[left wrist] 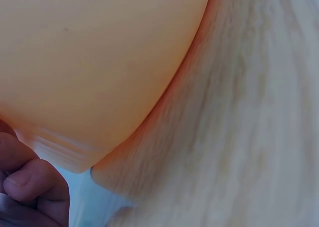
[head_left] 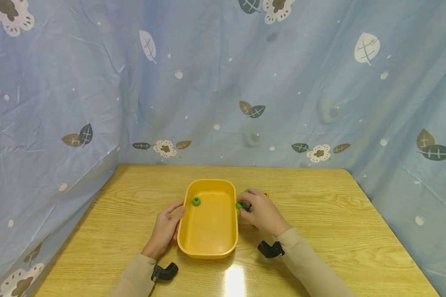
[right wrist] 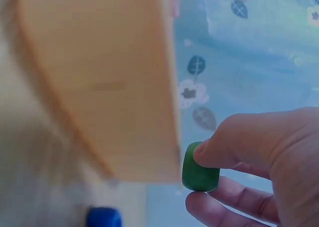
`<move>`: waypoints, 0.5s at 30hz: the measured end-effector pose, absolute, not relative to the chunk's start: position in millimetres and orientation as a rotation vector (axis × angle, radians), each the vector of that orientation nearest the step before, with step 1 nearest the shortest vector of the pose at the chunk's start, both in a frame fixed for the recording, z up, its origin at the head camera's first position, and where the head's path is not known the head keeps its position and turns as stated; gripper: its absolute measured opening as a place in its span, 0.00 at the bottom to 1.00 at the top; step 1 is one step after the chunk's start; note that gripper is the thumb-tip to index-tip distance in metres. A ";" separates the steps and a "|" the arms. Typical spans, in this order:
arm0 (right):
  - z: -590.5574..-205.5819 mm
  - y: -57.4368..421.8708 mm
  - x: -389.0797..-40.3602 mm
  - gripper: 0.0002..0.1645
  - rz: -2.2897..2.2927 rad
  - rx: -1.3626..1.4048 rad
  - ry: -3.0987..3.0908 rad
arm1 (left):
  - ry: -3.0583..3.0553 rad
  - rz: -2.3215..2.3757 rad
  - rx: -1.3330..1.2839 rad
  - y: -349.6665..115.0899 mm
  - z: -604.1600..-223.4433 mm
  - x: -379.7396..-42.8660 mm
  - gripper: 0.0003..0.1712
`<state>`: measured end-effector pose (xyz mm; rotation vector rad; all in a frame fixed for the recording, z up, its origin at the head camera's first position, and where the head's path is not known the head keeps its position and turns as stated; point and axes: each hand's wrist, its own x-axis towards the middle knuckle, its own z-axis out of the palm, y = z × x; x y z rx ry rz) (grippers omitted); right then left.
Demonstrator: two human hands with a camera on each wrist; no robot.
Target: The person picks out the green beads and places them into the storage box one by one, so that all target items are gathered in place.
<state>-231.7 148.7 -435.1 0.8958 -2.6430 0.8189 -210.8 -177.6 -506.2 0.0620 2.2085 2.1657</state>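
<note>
A yellow tray [head_left: 208,250] with raised walls lies in front of me, a green bead [head_left: 196,201] inside near its back left corner. At its left side my left hand [head_left: 165,227] grips the rim, thumb on the edge; curled fingers [left wrist: 37,179] show beside the tray wall in the left wrist view. My right hand [head_left: 262,212] is just outside the right rim. Between thumb and fingertips it pinches another green bead [right wrist: 199,173], close beside the tray wall [right wrist: 114,87].
Under and behind my right hand are several coloured beads, partly hidden, among them an orange one [head_left: 266,194]. A blue bead [right wrist: 103,217] lies beside the tray in the right wrist view. The wooden table [head_left: 312,198] ends at a patterned blue curtain [head_left: 215,82].
</note>
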 end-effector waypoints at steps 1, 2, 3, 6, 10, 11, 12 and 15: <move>-432.3 145.5 -233.3 0.13 0.816 0.908 -2.634 | 2.207 2.168 0.061 -177.5 -506.4 -210.8 0.27; -429.3 142.3 -234.5 0.13 0.812 0.917 -2.629 | 2.206 2.168 0.063 -177.4 -506.3 -210.7 0.27; -427.1 139.1 -236.1 0.13 0.803 0.927 -2.625 | 2.205 2.169 0.068 -177.4 -506.2 -210.6 0.27; -421.9 129.7 -240.3 0.13 0.779 0.959 -2.623 | 2.195 2.172 0.078 -176.9 -505.1 -210.0 0.28; -416.8 116.2 -246.5 0.13 0.766 0.990 -2.635 | 2.195 2.170 0.083 -176.5 -503.4 -208.9 0.28; -415.3 112.7 -248.1 0.12 0.769 0.996 -2.639 | 2.196 2.169 0.083 -176.7 -503.1 -208.8 0.28; -413.9 109.1 -249.8 0.12 0.772 1.000 -2.643 | 2.199 2.167 0.085 -176.8 -502.8 -208.7 0.28; -409.6 97.4 -255.3 0.11 0.763 1.026 -2.656 | 2.206 2.163 0.083 -177.7 -502.8 -208.8 0.28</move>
